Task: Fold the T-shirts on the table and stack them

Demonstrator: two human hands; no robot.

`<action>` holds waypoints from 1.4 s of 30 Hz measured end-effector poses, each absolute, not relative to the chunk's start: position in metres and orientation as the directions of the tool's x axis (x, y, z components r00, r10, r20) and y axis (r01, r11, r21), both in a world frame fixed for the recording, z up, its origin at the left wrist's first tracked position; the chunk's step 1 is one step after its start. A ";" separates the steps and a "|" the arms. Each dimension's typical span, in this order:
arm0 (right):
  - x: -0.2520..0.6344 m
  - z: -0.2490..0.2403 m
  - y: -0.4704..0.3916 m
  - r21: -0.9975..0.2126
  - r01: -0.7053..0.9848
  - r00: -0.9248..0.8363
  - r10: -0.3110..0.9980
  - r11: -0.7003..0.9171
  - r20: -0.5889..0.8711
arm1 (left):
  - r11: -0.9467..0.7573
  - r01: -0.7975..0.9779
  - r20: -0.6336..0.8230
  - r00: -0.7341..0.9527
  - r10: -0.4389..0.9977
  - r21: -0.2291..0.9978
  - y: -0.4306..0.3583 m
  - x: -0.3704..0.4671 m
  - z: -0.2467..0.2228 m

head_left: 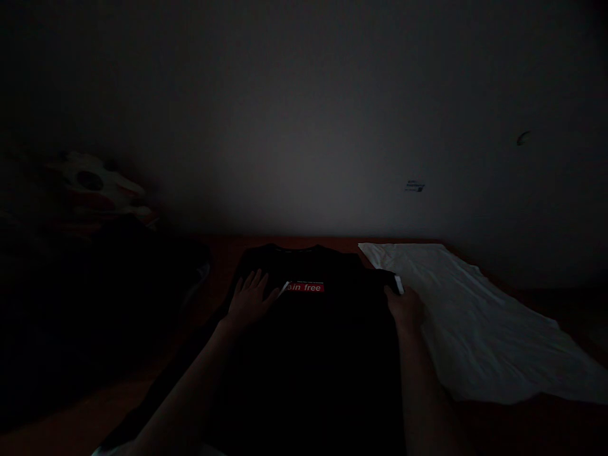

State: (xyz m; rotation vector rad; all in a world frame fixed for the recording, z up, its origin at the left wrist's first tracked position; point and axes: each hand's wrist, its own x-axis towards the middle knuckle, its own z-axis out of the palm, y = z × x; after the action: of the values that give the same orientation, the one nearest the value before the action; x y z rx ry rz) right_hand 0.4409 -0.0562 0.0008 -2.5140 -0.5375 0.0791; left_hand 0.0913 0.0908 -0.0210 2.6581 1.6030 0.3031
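A black shirt (308, 354) lies spread on a reddish-brown surface, its neckline toward the wall. A red label with white letters (306, 287) shows on its chest. My left hand (249, 297) rests on the shirt with its fingers spread, the thumb beside a small white edge left of the label. At the right, my right hand (403, 304) is closed on the shirt's sleeve, next to its white cuff edge (399, 284). The scene is very dark, and folds in the black cloth are hard to make out.
White cloth (479, 323) lies spread at the right. Dark cloth (104, 304) is heaped at the left, with a white and red plush-like thing (104, 187) behind it. A pale wall (294, 126) rises along the far edge of the brown surface (216, 253).
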 end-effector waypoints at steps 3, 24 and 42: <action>0.434 0.005 -0.051 -0.566 0.426 0.893 0.429 -0.706 0.138 | -0.468 0.874 0.124 0.454 0.882 0.127 0.090 0.092 -0.018; 0.371 0.009 -0.046 -0.610 0.761 0.378 0.914 -0.219 0.144 | -0.501 0.860 0.178 0.480 0.859 0.094 0.090 0.091 -0.022; 0.325 -0.007 -0.019 -0.227 0.940 0.246 0.967 -0.255 -0.066 | -0.519 0.852 0.150 0.506 0.850 0.067 0.085 0.089 -0.015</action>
State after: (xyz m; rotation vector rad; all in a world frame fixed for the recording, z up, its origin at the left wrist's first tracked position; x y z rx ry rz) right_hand 0.3253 -0.0195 -0.0071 -2.3657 -1.8242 0.2897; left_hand 0.0894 0.0845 -0.0150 2.7394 1.5481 0.2597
